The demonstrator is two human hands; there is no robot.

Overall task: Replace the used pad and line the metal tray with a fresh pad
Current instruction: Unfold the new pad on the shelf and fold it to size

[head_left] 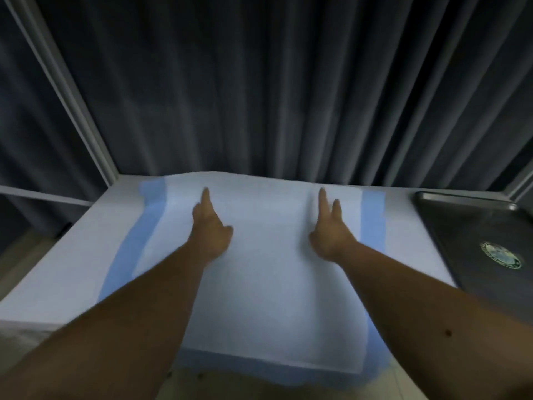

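A large white pad (259, 284) with blue borders lies spread over the white table, its near edge hanging past the table's front. My left hand (209, 229) rests on the pad left of its middle, forefinger stretched toward the far edge. My right hand (328, 229) lies on the pad right of the middle, fingers straight and pointing away. Both hands hold nothing. The metal tray (473, 241) sits at the table's right end, apart from the pad, with a round green and white sticker (501, 254) on it.
The white table (72, 255) shows bare surface left of the pad. A dark curtain (288, 96) hangs right behind the table. A white frame post (72, 105) runs down to the table's back left corner.
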